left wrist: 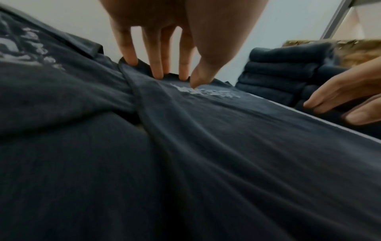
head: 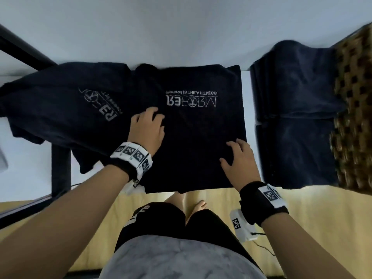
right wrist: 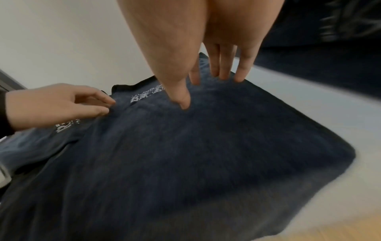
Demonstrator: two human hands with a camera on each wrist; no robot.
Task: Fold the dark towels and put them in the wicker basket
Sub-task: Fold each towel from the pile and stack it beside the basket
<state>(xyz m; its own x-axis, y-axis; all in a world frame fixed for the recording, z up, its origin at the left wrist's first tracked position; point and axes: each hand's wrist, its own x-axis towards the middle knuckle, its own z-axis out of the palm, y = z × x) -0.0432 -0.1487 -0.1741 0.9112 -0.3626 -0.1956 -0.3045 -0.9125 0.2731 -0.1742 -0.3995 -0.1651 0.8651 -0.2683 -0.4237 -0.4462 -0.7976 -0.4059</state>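
Both hands lie spread on the dark towel [head: 201, 127] on the white bench [head: 246, 87]: left hand [head: 148, 129] at its left edge, right hand [head: 238, 160] near its right. Soft and limp, it likely sags unless lifted by corners.

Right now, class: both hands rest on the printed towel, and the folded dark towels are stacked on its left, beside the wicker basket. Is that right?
Wrong side. In the head view the folded dark towels are stacked right of the printed towel, beside the wicker basket. Left hand and right hand do rest on it.

dark towel [head: 197, 133] — folded flat, white lettering up | folded towels [head: 291, 117] — stacked beside wicker basket [head: 354, 109]
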